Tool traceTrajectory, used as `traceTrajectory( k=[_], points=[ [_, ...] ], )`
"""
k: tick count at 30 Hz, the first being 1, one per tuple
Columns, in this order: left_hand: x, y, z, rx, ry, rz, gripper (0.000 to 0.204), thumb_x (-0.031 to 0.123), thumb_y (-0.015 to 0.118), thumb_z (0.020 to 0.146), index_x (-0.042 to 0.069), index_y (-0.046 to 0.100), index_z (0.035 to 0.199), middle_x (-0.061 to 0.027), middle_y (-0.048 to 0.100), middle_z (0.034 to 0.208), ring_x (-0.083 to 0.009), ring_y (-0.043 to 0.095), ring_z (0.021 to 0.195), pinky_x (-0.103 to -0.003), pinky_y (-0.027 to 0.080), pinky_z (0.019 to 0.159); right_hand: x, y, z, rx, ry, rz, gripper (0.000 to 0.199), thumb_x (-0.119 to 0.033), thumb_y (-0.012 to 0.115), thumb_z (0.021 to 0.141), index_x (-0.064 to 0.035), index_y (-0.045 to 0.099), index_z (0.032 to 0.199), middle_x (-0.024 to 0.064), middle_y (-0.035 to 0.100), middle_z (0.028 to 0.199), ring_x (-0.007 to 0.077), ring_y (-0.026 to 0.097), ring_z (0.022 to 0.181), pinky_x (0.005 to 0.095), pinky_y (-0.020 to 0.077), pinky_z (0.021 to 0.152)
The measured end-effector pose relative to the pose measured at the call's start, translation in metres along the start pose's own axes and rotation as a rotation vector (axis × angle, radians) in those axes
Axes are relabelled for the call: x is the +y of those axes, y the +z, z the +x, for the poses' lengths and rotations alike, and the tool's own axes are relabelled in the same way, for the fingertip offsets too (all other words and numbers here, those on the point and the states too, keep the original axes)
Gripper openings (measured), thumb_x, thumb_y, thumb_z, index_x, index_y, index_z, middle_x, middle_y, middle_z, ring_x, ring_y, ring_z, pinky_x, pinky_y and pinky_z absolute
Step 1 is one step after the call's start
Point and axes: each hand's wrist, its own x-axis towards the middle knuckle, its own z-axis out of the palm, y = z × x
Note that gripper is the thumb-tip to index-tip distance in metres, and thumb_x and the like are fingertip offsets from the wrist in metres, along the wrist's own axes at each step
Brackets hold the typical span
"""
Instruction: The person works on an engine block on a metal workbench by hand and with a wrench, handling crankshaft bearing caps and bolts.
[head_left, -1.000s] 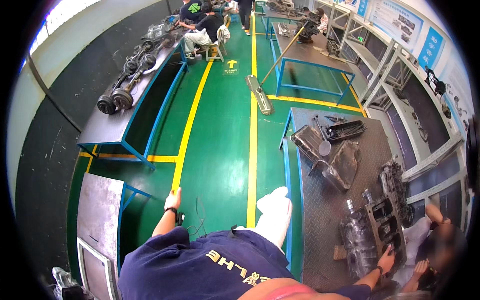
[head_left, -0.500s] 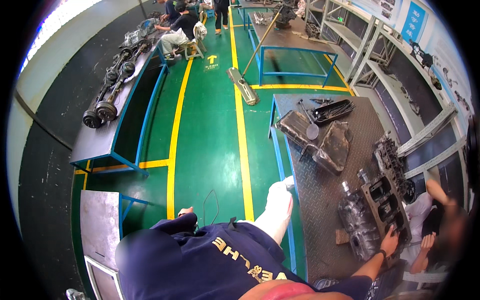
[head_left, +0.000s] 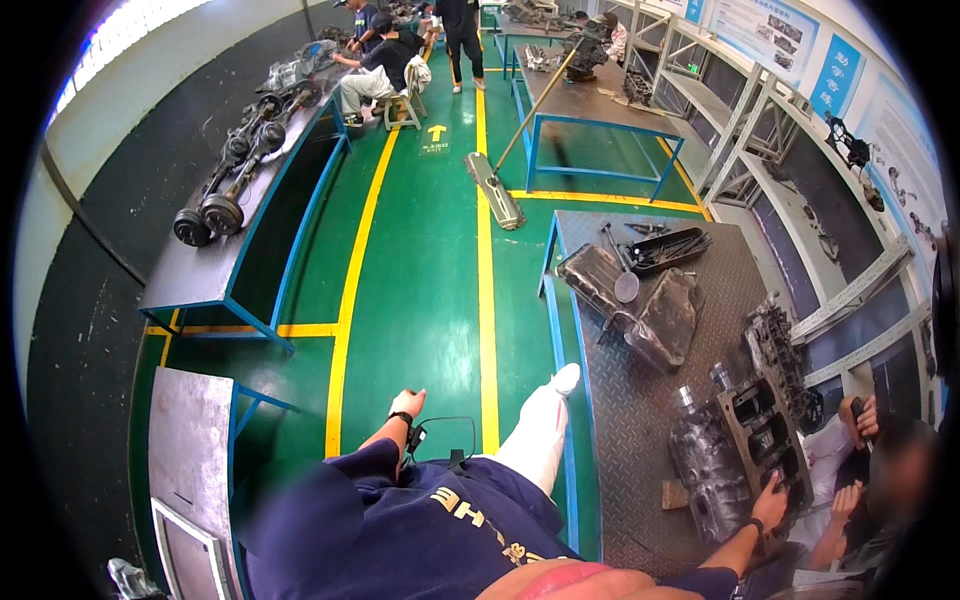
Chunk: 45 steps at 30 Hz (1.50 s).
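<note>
My right hand [head_left: 768,502] rests on the near end of a metal engine block [head_left: 765,430] with large round bores, its fingers extended over the top face. Against the block's left side lies a dark, rounded metal housing [head_left: 708,455]. Nothing shows in my left hand [head_left: 408,402], which hangs over the green floor with its fingers curled in. A black cable loop [head_left: 460,420] sticks out beside that wrist. At the right, a co-worker's hand [head_left: 847,500] is raised near the block; their other hand [head_left: 866,415] grips a small dark object.
Oil pans [head_left: 665,320] and a black tray of metal parts [head_left: 670,248] sit on the steel-topped bench [head_left: 630,440]. A long-handled mop [head_left: 495,192] lies across the aisle. Axles with drums [head_left: 222,212] occupy the left bench. Grey shelving [head_left: 745,120] lines the right wall; people are farther back.
My left hand and forearm have swung forward into fuller view. My right hand stays on the engine block. The co-worker's upper hand has come down with a dark object in it.
</note>
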Motion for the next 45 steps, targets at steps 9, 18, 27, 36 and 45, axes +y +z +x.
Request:
traceTrajectory(
  k=[9,18,27,36,45],
  points=[
    [-0.077,0.029,0.025,-0.017,-0.233,0.125,0.065,0.058,0.056,0.096,-0.001,0.072,0.119,-0.0229,0.073,0.119,-0.039,0.071,0.111,-0.047,0.057,0.094,-0.018,-0.013,-0.009,-0.026,-0.067,0.051,0.069,-0.066,0.046,0.101,-0.0125,0.065,0.14,0.0133,0.058,0.149,0.0364,0.059,0.131,0.0463,0.0502,0.104],
    [0.015,0.043,0.008,-0.148,-0.014,0.142,0.061,0.05,0.06,0.095,0.004,0.067,0.133,-0.0239,0.066,0.136,-0.0406,0.062,0.127,-0.049,0.05,0.107,-0.011,0.0,-0.001,-0.014,-0.094,-0.014,0.07,-0.067,0.046,0.102,-0.0109,0.065,0.14,0.0146,0.058,0.15,0.0364,0.058,0.132,0.0452,0.0495,0.105],
    [0.018,0.036,-0.014,-0.153,-0.085,0.193,0.059,0.05,0.061,0.094,0.006,0.069,0.133,-0.0207,0.065,0.138,-0.0369,0.062,0.129,-0.047,0.05,0.107,0.01,0.029,0.017,0.059,-0.13,0.01,0.073,-0.068,0.044,0.101,-0.0073,0.067,0.135,0.0164,0.068,0.135,0.0404,0.065,0.119,0.0494,0.0515,0.097],
    [-0.051,0.032,0.038,-0.201,-0.116,-0.038,0.051,0.043,0.065,0.091,-0.003,0.071,0.111,-0.0221,0.074,0.095,-0.0375,0.072,0.082,-0.051,0.055,0.073,-0.052,-0.051,-0.023,-0.162,-0.023,0.134,0.072,-0.07,0.043,0.098,-0.0168,0.06,0.144,0.0187,0.056,0.148,0.0436,0.054,0.135,0.0533,0.0445,0.11],
    [0.009,0.069,0.058,-0.301,-0.017,0.007,0.035,0.033,0.068,0.092,-0.001,0.069,0.093,-0.0093,0.066,0.075,-0.0244,0.063,0.068,-0.043,0.049,0.059,0.007,0.018,0.003,0.165,-0.032,0.057,0.062,-0.066,0.058,0.093,-0.0168,0.073,0.128,0.0078,0.063,0.145,0.0323,0.07,0.114,0.0456,0.0588,0.091]
  ],
)
